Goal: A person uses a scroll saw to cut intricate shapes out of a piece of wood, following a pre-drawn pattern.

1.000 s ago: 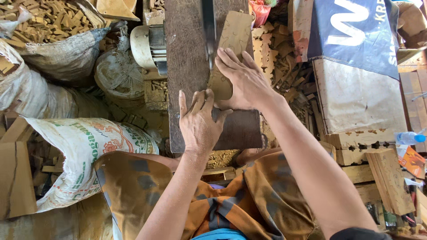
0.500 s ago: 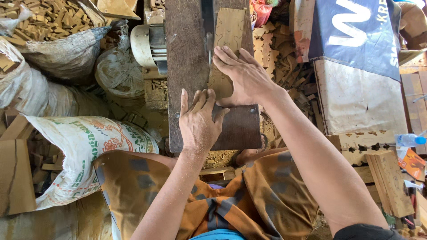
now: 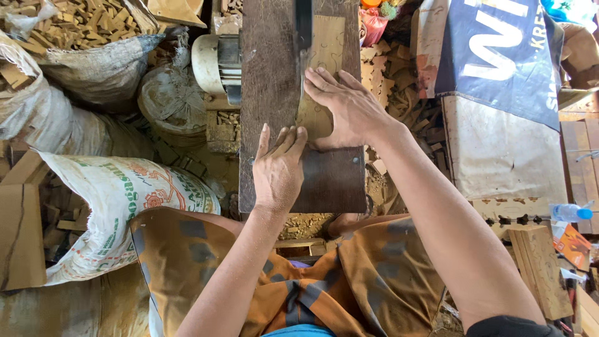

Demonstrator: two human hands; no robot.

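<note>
A thin, pale wooden plank (image 3: 329, 43) with outlines drawn on it lies on a dark wooden saw table (image 3: 268, 75). A dark saw arm (image 3: 303, 25) comes down at the plank's left edge. My right hand (image 3: 349, 112) lies flat on the near part of the plank and holds it down, fingers spread towards the blade. Just below and to the left, my left hand (image 3: 277, 168) rests on the table. Its fingers are together and the tips touch the plank's near end. My lap in orange-brown cloth (image 3: 249, 274) is under the table's near edge.
A pale motor (image 3: 215, 62) sits at the table's left side. Sacks stand on the left: a printed white one (image 3: 118, 206) and one full of small wood pieces (image 3: 81, 37). On the right are a blue banner (image 3: 499, 50), cut wooden pieces (image 3: 387, 75), wood blocks (image 3: 540, 268) and a water bottle (image 3: 571, 212).
The plank has turned from a rightward tilt to nearly straight along the table. Both hands have edged a little forward with it.
</note>
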